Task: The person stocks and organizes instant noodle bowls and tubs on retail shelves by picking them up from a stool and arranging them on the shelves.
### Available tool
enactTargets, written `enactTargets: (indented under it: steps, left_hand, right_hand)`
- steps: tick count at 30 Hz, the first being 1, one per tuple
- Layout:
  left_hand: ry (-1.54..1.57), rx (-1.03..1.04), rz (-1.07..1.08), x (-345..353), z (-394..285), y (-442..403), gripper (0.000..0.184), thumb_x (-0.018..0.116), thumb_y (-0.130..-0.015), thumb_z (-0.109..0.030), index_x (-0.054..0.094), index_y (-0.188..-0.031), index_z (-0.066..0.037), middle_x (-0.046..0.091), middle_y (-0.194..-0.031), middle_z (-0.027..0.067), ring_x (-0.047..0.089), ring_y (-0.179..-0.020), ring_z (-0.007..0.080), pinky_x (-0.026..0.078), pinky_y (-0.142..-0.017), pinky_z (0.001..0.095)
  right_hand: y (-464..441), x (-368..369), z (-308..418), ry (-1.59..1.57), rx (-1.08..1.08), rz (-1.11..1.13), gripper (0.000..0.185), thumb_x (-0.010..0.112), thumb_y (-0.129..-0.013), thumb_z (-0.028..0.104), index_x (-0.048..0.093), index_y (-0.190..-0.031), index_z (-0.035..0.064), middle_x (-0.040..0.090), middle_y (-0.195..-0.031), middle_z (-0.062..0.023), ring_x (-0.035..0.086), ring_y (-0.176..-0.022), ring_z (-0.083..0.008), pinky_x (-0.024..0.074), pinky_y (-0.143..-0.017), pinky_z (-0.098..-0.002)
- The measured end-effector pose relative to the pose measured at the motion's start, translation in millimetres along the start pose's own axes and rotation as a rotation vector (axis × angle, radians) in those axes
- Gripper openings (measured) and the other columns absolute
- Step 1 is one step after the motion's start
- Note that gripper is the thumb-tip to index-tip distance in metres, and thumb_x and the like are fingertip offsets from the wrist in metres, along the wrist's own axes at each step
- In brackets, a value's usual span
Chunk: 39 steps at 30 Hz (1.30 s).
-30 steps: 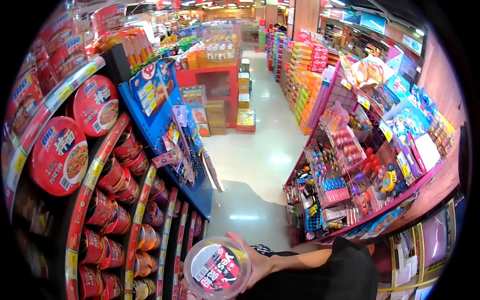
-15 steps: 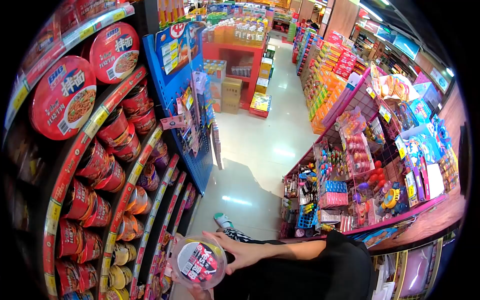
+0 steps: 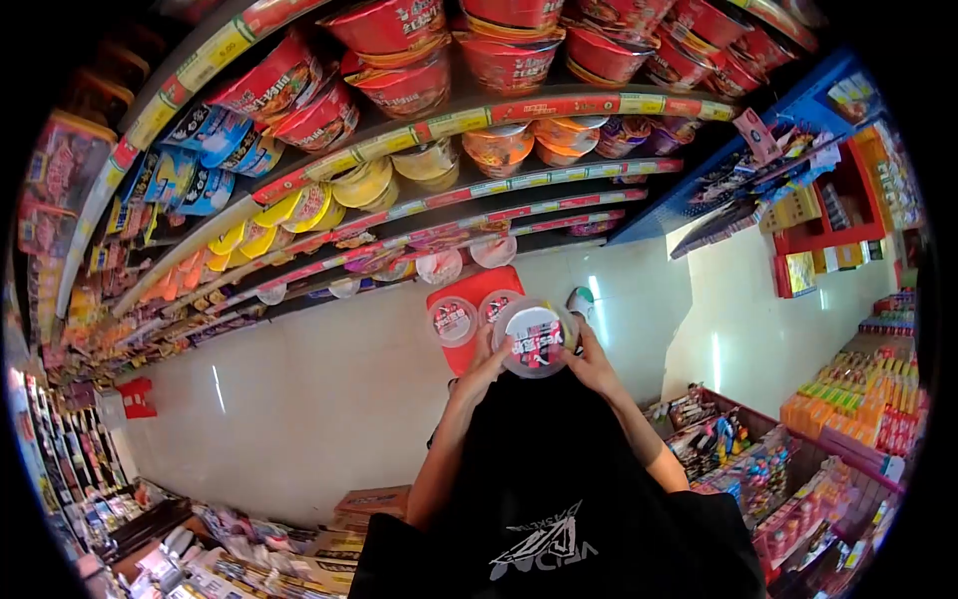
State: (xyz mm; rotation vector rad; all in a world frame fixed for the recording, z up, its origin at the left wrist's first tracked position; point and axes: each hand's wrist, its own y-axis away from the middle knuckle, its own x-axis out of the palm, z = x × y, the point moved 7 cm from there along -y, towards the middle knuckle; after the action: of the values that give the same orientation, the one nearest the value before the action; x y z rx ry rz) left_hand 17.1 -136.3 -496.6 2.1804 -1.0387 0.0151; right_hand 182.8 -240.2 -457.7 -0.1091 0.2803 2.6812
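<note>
Judged step: steadying round clear "yes!" noodle tub [image 3: 533,337] before my torso, printed label up; left hand [image 3: 482,361] curled against left side, right hand [image 3: 596,367] curled against right, both gripping; fingertips beneath hidden. Two similar lidded tubs [image 3: 451,321] sit on red stool [image 3: 461,357], just past my hands. Shifting held tub would call for even two-sided grip, clear of those two
</note>
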Motion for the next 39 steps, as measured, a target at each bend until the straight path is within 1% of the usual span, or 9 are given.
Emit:
enactTargets:
  steps: [4, 9, 13, 20, 21, 25, 28, 32, 39]
  left_hand:
    - [0.183, -0.125, -0.044, -8.5, 43.8, -9.4, 0.081, 0.055, -0.092, -0.047, 0.007, -0.149, -0.016, 0.017, -0.152, 0.0136, 0.024, -0.139, 0.0284, 0.033, -0.103, 0.0552]
    - [0.216, -0.135, -0.168, -41.2, 94.6, -28.3, 0.073, 0.057, -0.090, -0.049, 0.023, -0.145, -0.015, 0.034, -0.144, 0.0137, 0.032, -0.135, 0.0340, 0.030, -0.103, 0.0583]
    - [0.151, -0.152, -0.401, -75.2, 114.7, -36.8, 0.072, 0.058, -0.090, -0.048, 0.025, -0.144, -0.015, 0.033, -0.145, 0.0139, 0.034, -0.133, 0.0347, 0.035, -0.098, 0.0583]
    - [0.133, -0.069, -0.652, -150.9, 134.8, -60.8, 0.081, 0.061, -0.090, -0.040, 0.018, -0.147, 0.000, 0.033, -0.146, 0.0158, 0.037, -0.132, 0.0265, 0.035, -0.104, 0.0379]
    - [0.215, 0.004, -0.653, -152.7, 125.7, -61.0, 0.079, 0.061, -0.091, -0.034, 0.019, -0.146, 0.004, 0.033, -0.147, 0.0175, 0.036, -0.132, 0.0226, 0.031, -0.107, 0.0321]
    - [0.322, 0.221, -0.638, -190.5, 172.5, -78.9, 0.080, 0.065, -0.089, -0.025, 0.017, -0.147, 0.004, 0.033, -0.145, 0.0159, 0.037, -0.129, 0.0203, 0.033, -0.107, 0.0322]
    - [0.298, 0.180, -0.638, -190.5, 163.7, -80.7, 0.088, 0.068, -0.088, -0.025, 0.010, -0.149, -0.001, 0.047, -0.135, 0.0158, 0.049, -0.120, 0.0223, 0.042, -0.098, 0.0355]
    - [0.035, 0.076, -0.787, -188.7, 149.7, -58.3, 0.081, 0.063, -0.090, -0.037, 0.020, -0.147, 0.002, 0.041, -0.140, 0.0180, 0.042, -0.127, 0.0264, 0.036, -0.103, 0.0331]
    - [0.168, 0.350, -0.804, -138.6, 115.5, 33.8, 0.062, 0.057, -0.095, -0.026, 0.030, -0.143, 0.002, 0.041, -0.139, 0.0201, 0.045, -0.122, 0.0232, 0.037, -0.100, 0.0311]
  right_hand:
    - [-12.6, 8.2, -86.2, 0.122, 0.209, 0.042, 0.063, 0.070, -0.084, 0.025, 0.038, -0.132, 0.0019, 0.054, -0.118, -0.0136, 0.049, -0.114, -0.0226, 0.0384, -0.099, -0.0342]
    - [-51.0, 42.2, -164.6, 0.328, 0.251, 0.163, 0.059, 0.068, -0.082, 0.020, 0.043, -0.131, -0.0012, 0.057, -0.115, -0.0163, 0.056, -0.105, -0.0241, 0.0475, -0.087, -0.0352]
    - [-76.8, 78.7, -180.8, 0.353, 0.486, 0.371, 0.069, 0.064, -0.076, 0.026, 0.039, -0.135, 0.0019, 0.050, -0.126, -0.0280, 0.048, -0.119, -0.0386, 0.0409, -0.098, -0.0427]
    - [-117.7, 140.5, -183.1, 0.243, 0.424, 0.317, 0.072, 0.065, -0.076, 0.023, 0.036, -0.138, 0.0013, 0.043, -0.132, -0.0293, 0.047, -0.120, -0.0419, 0.0426, -0.097, -0.0434]
    - [-122.6, 144.1, -162.6, 0.259, 0.418, 0.348, 0.073, 0.066, -0.079, 0.020, 0.033, -0.142, 0.0031, 0.051, -0.126, -0.0227, 0.051, -0.118, -0.0311, 0.0415, -0.098, -0.0367]
    - [-124.5, 172.8, -182.3, -0.076, 0.506, 0.432, 0.084, 0.065, -0.080, 0.031, 0.022, -0.147, 0.0023, 0.030, -0.148, -0.0245, 0.027, -0.138, -0.0335, 0.0244, -0.112, -0.0379]
    - [-146.7, 191.6, -221.9, 0.251, 0.094, 0.451, 0.060, 0.061, -0.082, 0.023, 0.042, -0.138, 0.0098, 0.054, -0.118, -0.0152, 0.052, -0.111, -0.0257, 0.0399, -0.098, -0.0369]
    - [-142.1, 167.1, -203.6, 0.271, 0.380, 0.475, 0.056, 0.066, -0.084, 0.024, 0.044, -0.130, 0.0011, 0.054, -0.123, -0.0131, 0.053, -0.114, -0.0242, 0.0442, -0.095, -0.0332]
    - [-100.7, 61.9, -55.1, -0.087, 0.149, 0.214, 0.044, 0.060, -0.089, 0.009, 0.046, -0.130, 0.0035, 0.058, -0.115, -0.0069, 0.056, -0.105, -0.0155, 0.0467, -0.091, -0.0306]
